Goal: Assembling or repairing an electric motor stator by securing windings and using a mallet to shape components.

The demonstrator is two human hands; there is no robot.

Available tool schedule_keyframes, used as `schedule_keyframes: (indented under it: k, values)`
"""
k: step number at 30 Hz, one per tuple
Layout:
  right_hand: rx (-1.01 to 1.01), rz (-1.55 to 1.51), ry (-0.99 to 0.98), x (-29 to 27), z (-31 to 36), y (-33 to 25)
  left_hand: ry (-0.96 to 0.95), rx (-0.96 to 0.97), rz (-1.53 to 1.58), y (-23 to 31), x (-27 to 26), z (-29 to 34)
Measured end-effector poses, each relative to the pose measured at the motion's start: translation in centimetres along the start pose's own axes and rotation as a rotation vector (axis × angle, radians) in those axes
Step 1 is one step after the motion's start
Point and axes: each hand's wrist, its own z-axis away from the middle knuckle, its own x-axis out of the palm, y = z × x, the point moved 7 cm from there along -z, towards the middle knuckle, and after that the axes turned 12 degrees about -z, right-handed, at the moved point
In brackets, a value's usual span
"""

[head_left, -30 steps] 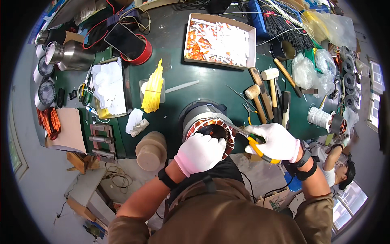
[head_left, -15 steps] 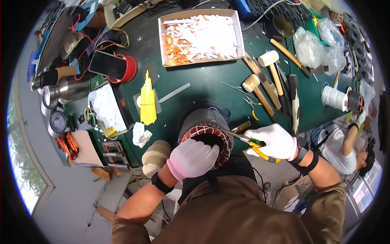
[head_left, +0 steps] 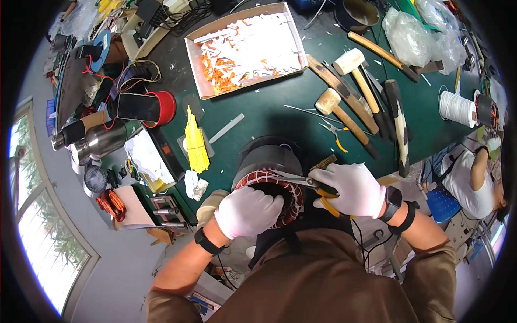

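Observation:
A dark grey cylindrical motor stator (head_left: 267, 160) stands in front of me at the bench edge. Its near end carries a ring of red windings (head_left: 295, 202) laced with white cord. My left hand (head_left: 249, 212), in a white glove, lies over the left side of that ring. Its fingers curl into the dark opening; their tips and anything in them are hidden. My right hand (head_left: 353, 188), also gloved, is closed round the yellow-and-black handles of long-nose pliers (head_left: 303, 182). The long metal jaws reach left across the upper rim of the windings, close to the white lacing.
Beyond the stator lie mallets (head_left: 329, 102), a hammer (head_left: 377, 51) and small pliers (head_left: 336, 134). A carton of paper scraps (head_left: 200, 86), yellow strips (head_left: 195, 142) and a phone (head_left: 139, 106) are farther left. At right are a white cord spool (head_left: 458, 109) and another person (head_left: 468, 180).
The view has turned and shifted, so bench items sit differently. The pliers' jaws now lie farther left over the winding ring. My left hand stays at the ring's left side.

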Motion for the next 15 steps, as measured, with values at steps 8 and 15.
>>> schedule_keyframes:
  k: [8,15]
  values:
    - [-0.141,0.040,-0.075,1.6,-1.7,2.6,-0.179,0.102,0.000,-0.2,0.3,-0.7]
    - [-0.010,0.013,0.003,2.8,0.0,3.9,-0.156,0.068,0.014,-0.2,0.4,-1.2]
